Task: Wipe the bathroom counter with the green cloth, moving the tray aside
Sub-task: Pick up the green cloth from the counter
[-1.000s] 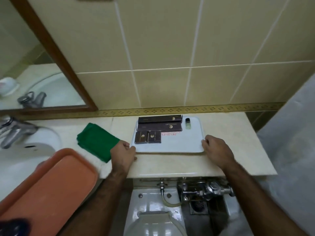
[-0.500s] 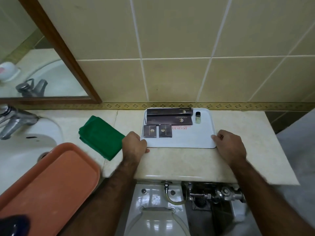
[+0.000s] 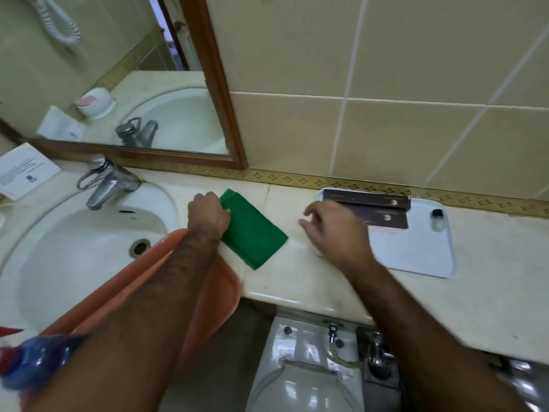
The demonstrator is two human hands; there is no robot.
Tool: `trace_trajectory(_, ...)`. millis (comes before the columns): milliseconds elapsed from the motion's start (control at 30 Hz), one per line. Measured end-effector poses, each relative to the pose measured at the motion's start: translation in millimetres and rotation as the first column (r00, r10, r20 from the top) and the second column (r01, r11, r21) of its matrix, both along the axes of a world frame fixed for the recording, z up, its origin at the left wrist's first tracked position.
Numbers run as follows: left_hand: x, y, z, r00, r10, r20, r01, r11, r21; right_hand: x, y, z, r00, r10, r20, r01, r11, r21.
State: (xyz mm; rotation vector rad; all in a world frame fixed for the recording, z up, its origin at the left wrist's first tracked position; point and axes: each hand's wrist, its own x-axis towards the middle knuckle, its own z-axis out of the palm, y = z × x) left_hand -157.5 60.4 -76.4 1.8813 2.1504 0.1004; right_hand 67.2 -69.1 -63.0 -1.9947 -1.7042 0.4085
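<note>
A folded green cloth [image 3: 254, 231] lies on the beige counter [image 3: 300, 281] between the sink and the tray. My left hand [image 3: 208, 217] rests on the cloth's left corner with its fingers curled over the edge. A white tray [image 3: 416, 248] sits to the right against the wall, carrying two dark long boxes [image 3: 383, 211] and a small bottle [image 3: 436, 220]. My right hand [image 3: 335, 233] hovers over the tray's left end, fingers spread, holding nothing; it hides the small boxes there.
A white sink [image 3: 74, 251] with a chrome tap [image 3: 107, 182] fills the left. An orange tray [image 3: 205, 295] leans over the sink's front edge under my left arm. A blue spray bottle [image 3: 32, 361] is at bottom left. A toilet [image 3: 309, 370] stands below the counter. A mirror [image 3: 118, 84] hangs above.
Both hands have let go of the white tray. My left hand moved left onto the green cloth, my right hand lifted and opened. The view has swung left.
</note>
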Motion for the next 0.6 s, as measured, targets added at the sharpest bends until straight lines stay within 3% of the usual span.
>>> trace_trajectory(67, -15.9, 6.4, -9.0, 0.999, -0.034, -0.043, 0.03, 0.996, -0.087, -44.4, 22.9, -11.1, 0.998, 0.061, -0.002, -0.061, 0.991, -0.117)
trace_trajectory(167, -23.5, 12.8, -17.8, 0.992, -0.126, -0.031, 0.123, 0.989, -0.084, -79.5, 40.4, -31.8, 0.989, 0.012, 0.147, 0.03, 0.958, -0.285)
trace_trajectory(267, -24.2, 15.4, -23.1, 0.989, -0.149, 0.02, 0.15, 0.987, -0.056, -91.7, 44.0, -42.2, 0.971, -0.038, 0.235, 0.11, 0.948, -0.299)
trace_trajectory(433, -19.7, 10.4, -14.9, 0.963, -0.031, 0.268, 0.049, 0.997, -0.061, -94.6, 48.0, -27.6, 0.978, -0.202, -0.05, 0.182, 0.947, -0.265)
trace_trajectory(600, -45.1, -5.2, 39.9, 0.88, 0.065, 0.471, -0.146, 0.98, 0.137, -104.7, 45.7, 25.5, 0.882, -0.254, -0.397, 0.206, 0.965, -0.16)
